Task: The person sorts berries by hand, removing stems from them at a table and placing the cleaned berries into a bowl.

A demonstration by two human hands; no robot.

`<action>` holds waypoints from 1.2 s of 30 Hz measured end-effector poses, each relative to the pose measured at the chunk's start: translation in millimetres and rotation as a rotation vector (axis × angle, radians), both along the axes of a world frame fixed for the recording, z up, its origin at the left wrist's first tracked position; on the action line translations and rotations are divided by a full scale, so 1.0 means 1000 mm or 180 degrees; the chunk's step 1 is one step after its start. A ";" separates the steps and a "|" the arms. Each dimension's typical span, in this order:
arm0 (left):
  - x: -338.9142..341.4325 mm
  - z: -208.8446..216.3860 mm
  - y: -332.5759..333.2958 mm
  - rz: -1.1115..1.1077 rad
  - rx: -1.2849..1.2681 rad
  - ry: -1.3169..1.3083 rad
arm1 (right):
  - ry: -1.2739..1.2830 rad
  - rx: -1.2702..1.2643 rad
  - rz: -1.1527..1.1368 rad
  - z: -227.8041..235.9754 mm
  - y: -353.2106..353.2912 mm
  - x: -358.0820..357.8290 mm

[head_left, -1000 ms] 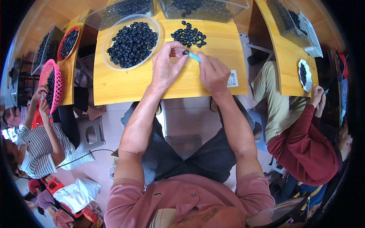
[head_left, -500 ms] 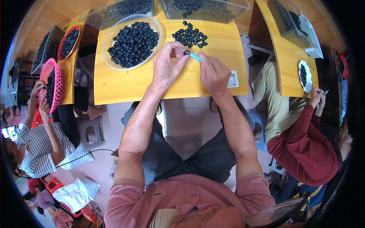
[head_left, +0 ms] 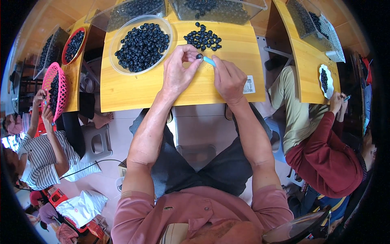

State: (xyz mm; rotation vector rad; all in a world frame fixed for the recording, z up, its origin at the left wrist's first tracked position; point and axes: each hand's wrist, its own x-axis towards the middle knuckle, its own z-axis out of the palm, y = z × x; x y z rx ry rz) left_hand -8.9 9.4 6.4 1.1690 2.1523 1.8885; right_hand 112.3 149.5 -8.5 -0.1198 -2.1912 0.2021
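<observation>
Between the thumb and fingers of my left hand point(head_left: 181, 67) is a small round black part point(head_left: 199, 57), rubber-like in look. My right hand point(head_left: 229, 79) grips a slim tool with a light blue handle point(head_left: 209, 61). The tool's tip meets the black part or lies right beside it; the tip itself is too small to make out. Just beyond my hands lies a loose pile of the same black parts point(head_left: 203, 38). To the left, a round clear plastic tub point(head_left: 112, 53) holds many more of them.
Clear bins point(head_left: 227, 16) of black parts line the table's point(head_left: 142, 93) far edge. A white label point(head_left: 249, 84) lies by my right wrist. One person works at left with a pink basket point(head_left: 63, 91), another at right beside a white dish point(head_left: 330, 89).
My hands, the black part and the blue tool stay almost in place. The co-workers' hands at left and right have shifted slightly.
</observation>
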 end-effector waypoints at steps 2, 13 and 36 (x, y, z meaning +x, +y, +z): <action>0.000 0.000 0.000 -0.0003 0.0000 -0.0006 | -0.0039 0.0000 -0.0009 0.000 0.000 0.000; -0.006 0.010 -0.010 0.0136 0.0124 0.0340 | -0.0032 -0.0413 -0.0190 -0.007 0.002 -0.003; -0.012 -0.017 0.042 0.0611 -0.1612 0.2000 | 0.0185 -0.1577 -0.0618 0.000 0.030 0.008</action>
